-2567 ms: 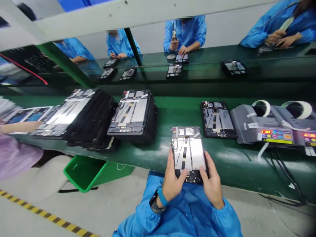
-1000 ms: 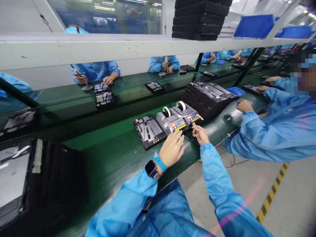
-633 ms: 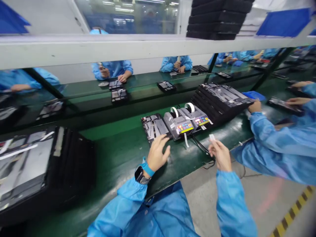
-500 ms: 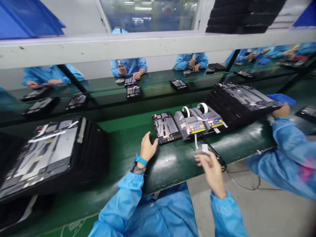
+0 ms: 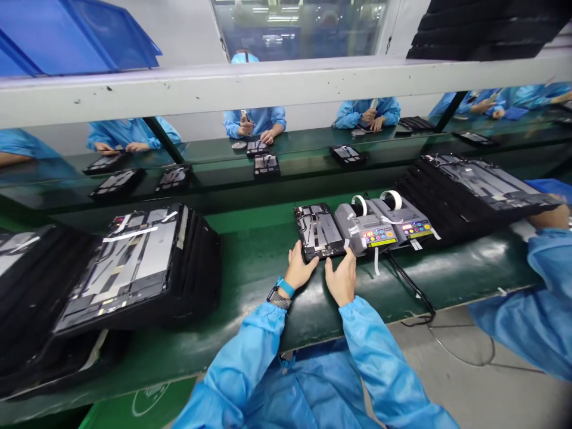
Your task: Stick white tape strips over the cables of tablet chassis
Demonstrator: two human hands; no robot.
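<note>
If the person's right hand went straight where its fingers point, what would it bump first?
The right hand would probably meet the corner of the black tablet first, right beside the gray tape machine; depth is unclear.

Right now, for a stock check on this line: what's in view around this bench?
Tablet assembly: 1, black and silver, on the bench at the hands.
Tablet stacks: 2, black with silver tops, left and right on the bench.
Tape dispensers: 2, grey with white tape rolls, right of the tablet.
Bench: 1, dark green, under all these.
Blue bins: at least 2, upper left and beside the right stack.
Co-workers: at least 4, blue smocks, across the bench.
Left hand: 1, at the tablet's lower edge, blue-strapped watch on the wrist.
Right hand: 1, at the tablet's lower corner.
</note>
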